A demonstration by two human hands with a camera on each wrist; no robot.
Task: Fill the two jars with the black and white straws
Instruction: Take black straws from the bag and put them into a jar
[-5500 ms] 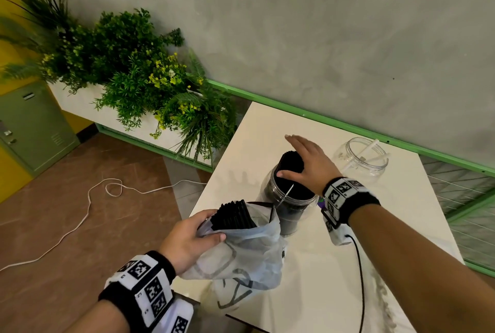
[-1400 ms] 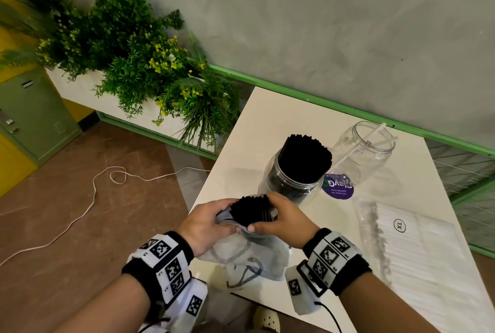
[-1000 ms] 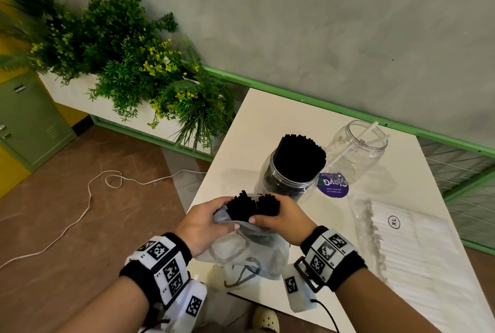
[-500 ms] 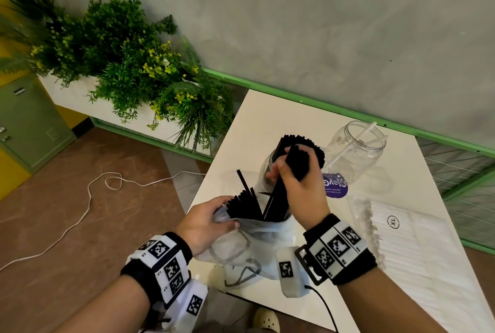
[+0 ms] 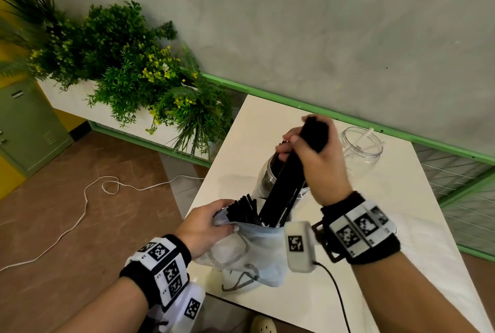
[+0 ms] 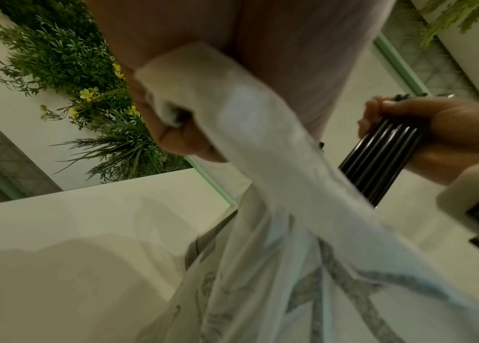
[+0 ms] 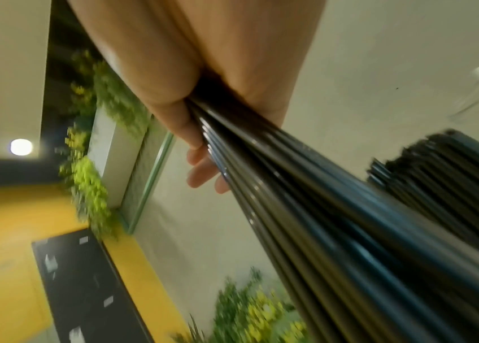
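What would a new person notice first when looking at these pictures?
First, the right hand at the centre, gripping a thick bundle of black straws whose lower ends are still in the plastic bag; the left hand holds that bag open at the table's near edge. Behind the bundle stands a jar with black straws in it, and further right a clear jar with one white straw. Green plants fill the left side.
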